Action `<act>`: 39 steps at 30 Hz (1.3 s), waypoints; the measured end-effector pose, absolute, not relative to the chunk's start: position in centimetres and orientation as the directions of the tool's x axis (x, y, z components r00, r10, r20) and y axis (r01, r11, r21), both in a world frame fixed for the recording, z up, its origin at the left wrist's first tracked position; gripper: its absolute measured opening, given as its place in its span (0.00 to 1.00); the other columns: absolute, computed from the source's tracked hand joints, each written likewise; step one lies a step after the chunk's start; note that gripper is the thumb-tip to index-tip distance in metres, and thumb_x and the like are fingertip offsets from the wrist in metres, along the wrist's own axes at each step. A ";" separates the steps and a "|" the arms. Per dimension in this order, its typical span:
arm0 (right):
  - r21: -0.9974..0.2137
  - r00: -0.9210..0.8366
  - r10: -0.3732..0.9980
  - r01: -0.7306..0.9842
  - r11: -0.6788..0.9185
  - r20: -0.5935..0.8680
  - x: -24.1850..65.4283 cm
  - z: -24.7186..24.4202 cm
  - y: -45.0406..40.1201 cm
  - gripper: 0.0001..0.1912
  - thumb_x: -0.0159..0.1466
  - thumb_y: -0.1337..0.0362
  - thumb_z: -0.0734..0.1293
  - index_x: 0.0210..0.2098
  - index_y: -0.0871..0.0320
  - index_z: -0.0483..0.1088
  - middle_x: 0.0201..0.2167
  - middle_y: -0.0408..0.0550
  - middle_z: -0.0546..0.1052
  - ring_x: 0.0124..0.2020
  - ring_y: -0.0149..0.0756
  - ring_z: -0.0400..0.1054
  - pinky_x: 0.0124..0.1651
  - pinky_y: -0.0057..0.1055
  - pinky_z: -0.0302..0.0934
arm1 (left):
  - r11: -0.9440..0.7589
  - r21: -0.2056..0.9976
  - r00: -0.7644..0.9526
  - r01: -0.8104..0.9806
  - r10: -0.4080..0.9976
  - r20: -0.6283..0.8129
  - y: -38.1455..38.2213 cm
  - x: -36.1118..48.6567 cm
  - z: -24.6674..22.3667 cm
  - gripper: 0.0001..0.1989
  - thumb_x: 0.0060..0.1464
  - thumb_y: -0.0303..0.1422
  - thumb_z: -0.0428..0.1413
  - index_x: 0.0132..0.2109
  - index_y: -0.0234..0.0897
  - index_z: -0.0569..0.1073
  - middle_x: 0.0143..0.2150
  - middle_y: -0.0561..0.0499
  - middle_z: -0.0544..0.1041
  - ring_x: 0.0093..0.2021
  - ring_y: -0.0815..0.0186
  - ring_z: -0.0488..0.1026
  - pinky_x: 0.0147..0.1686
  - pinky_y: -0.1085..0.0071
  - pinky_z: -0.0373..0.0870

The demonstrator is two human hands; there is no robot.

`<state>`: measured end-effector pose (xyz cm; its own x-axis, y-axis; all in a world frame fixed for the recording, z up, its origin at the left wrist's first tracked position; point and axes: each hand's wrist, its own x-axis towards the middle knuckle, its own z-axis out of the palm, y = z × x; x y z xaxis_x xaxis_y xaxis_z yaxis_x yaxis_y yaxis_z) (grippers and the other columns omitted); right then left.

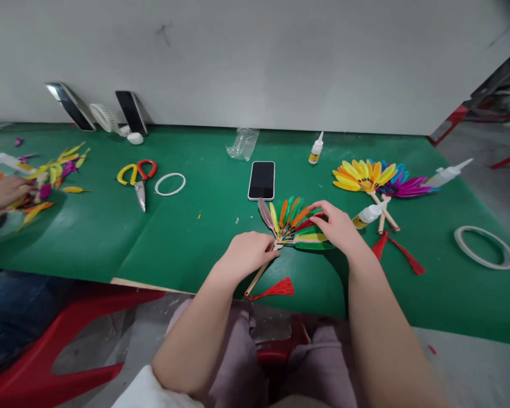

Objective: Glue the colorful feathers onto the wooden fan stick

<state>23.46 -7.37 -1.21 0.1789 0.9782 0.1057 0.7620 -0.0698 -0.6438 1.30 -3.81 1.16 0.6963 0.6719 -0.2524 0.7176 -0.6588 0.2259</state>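
Observation:
A feather fan (287, 218) with green, orange, yellow, red and greyish feathers lies on the green tabletop before me. My left hand (250, 254) grips it at the base of the feathers, where the wooden handle (258, 277) begins. A red tassel (280, 287) hangs from the handle's lower end and rests on the table. Over the fan's right side, my right hand (334, 224) has its thumb and fingers closed on a red feather (314, 221). Just beyond that hand is a white glue bottle (369, 215), partly hidden by it.
Finished-looking fans, one yellow (361, 174) and one purple-blue (410, 184), lie right, near a tape roll (484, 263). Ahead are a phone (262, 180) and glue bottle (317, 150). Scissors (139, 181) and a white ring (170, 174) lie left; a co-worker's hand (8, 195) touches loose feathers.

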 end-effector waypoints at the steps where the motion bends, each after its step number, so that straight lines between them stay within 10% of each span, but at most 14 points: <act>1: -0.641 0.178 0.978 0.765 -0.070 0.106 23.4 -1.2 -7.4 0.09 0.55 0.66 0.61 0.37 0.52 0.64 0.28 0.41 0.73 0.33 0.35 0.66 0.37 0.32 0.56 | -0.661 0.227 0.699 0.715 0.670 -0.250 -3.8 1.3 1.2 0.18 0.51 0.48 0.45 0.28 0.39 0.69 0.26 0.51 0.73 0.28 0.65 0.68 0.23 0.74 0.54; 39: -0.642 0.343 0.934 0.739 -0.204 0.098 23.6 -1.0 -7.5 0.11 0.54 0.63 0.63 0.38 0.53 0.66 0.27 0.41 0.74 0.29 0.34 0.66 0.33 0.31 0.56 | -0.630 0.277 0.688 0.725 0.665 -0.289 -3.7 1.3 1.3 0.20 0.50 0.49 0.45 0.27 0.38 0.69 0.27 0.51 0.72 0.28 0.66 0.68 0.23 0.74 0.53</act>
